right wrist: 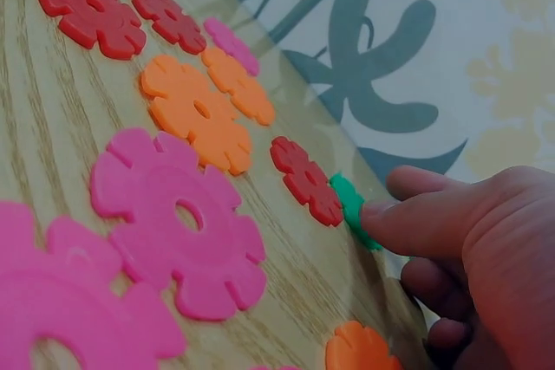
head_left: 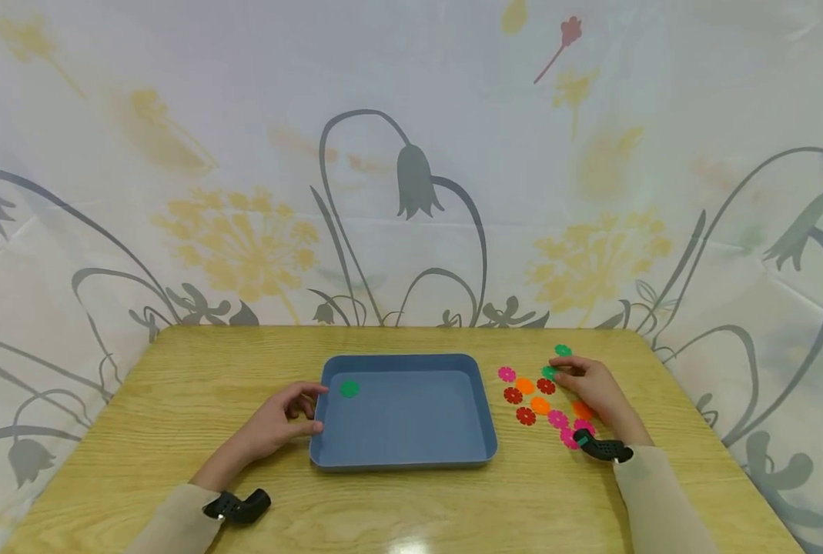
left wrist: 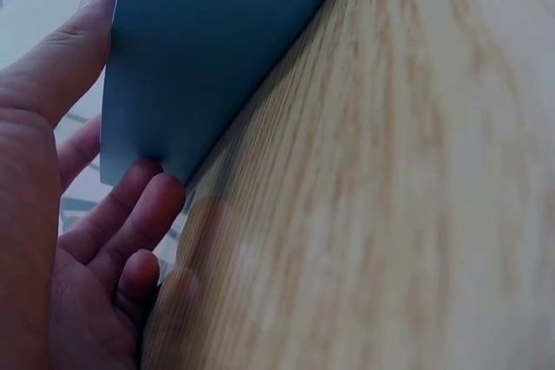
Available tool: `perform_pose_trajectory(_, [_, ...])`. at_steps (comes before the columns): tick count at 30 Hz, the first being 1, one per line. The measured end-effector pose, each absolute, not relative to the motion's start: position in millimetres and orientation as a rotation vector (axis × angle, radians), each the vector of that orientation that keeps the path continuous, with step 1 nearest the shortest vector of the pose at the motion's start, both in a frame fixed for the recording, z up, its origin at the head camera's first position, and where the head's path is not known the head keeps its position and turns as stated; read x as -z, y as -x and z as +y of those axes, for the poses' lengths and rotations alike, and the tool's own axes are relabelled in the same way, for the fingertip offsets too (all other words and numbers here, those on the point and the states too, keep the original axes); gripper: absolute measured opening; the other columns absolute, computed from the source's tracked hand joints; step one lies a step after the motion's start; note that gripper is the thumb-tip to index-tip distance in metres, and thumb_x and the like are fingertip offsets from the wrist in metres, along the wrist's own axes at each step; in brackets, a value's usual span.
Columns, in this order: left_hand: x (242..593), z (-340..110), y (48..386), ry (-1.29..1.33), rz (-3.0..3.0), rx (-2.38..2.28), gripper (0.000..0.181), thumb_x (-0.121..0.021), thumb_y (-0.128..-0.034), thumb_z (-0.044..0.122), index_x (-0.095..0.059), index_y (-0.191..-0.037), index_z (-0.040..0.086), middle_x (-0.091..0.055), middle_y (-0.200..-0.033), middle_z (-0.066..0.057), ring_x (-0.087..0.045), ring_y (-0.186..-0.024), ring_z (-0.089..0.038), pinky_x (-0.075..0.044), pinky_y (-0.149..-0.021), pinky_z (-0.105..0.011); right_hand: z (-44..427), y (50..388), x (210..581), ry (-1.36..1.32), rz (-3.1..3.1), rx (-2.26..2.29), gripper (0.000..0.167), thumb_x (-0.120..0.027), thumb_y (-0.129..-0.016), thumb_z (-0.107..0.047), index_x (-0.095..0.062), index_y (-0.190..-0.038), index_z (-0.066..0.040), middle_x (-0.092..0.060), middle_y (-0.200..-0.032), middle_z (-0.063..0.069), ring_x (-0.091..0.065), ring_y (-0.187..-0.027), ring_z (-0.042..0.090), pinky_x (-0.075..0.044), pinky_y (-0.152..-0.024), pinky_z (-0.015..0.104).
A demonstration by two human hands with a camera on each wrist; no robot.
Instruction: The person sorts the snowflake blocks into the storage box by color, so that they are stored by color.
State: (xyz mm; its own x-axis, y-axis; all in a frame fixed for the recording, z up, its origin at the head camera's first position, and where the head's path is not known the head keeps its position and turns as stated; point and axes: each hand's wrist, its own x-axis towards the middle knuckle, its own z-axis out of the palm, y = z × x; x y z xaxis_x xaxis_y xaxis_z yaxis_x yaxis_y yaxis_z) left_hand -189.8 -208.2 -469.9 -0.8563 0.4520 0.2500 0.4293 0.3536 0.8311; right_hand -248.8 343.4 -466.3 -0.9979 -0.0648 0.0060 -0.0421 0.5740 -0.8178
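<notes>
My left hand (head_left: 282, 419) holds the left end of a shallow blue tray (head_left: 404, 458), with thumb and index finger spread along the rim. In the left wrist view, the thumb lies at the edge of the tray (left wrist: 199, 58) and curled fingertips touch its wall. One green snowflake disc (head_left: 349, 388) lies inside the tray, towards the back left corner. Over at the right, my right hand (head_left: 597, 391) pinches another green snowflake disc (right wrist: 351, 210) between thumb and index finger, low over the table. The fingers partly hide this disc. A red disc (right wrist: 305, 181) lies right beside it.
Several pink, orange and red discs (head_left: 540, 405) are scattered on the wooden table (head_left: 411, 508) between the tray and my right hand. A third green disc (head_left: 563, 350) lies behind that hand. A patterned cloth (head_left: 411, 254) hangs along the table's back edge.
</notes>
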Motion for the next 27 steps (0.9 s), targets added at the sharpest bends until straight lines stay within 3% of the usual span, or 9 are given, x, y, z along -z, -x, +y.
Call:
perform_pose_trajectory(10, [468,-208,188,-0.801,2.558,-1.552,0.05,-0.071,-0.0817,0.007,-0.052,-0.127,0.001,-0.054,-0.105,-0.014,-0.053,-0.083,-0.026,-0.04,-0.07,-0.031,341,246,464,0.089,2.832,1.396,0.032,-0.064,-0.09,-0.015,-0.062,-0.118,-0.001,-0.061,-0.1,0.015,-0.054,-0.082,0.025,-0.046,-0.07,0.025])
perform_pose_trajectory(16, [447,-202,178,-0.813,2.547,-1.558,0.05,-0.071,-0.0814,0.004,-0.051,-0.126,-0.006,-0.053,-0.104,-0.02,-0.053,-0.082,-0.032,-0.04,-0.069,-0.033,341,246,465,0.101,2.84,1.399,0.03,-0.062,-0.09,-0.01,-0.061,-0.119,0.0,-0.06,-0.096,0.015,-0.052,-0.08,0.025,-0.045,-0.07,0.025])
perform_pose_trajectory(27, [442,-200,176,-0.804,2.537,-1.566,0.048,-0.071,-0.0819,0.006,-0.052,-0.125,-0.005,-0.054,-0.101,-0.019,-0.053,-0.082,-0.029,-0.04,-0.069,-0.031,342,251,471,0.19,2.964,1.273,0.03,-0.061,-0.09,-0.004,-0.061,-0.119,0.003,-0.051,-0.103,0.017,-0.045,-0.084,0.027,-0.039,-0.076,0.04])
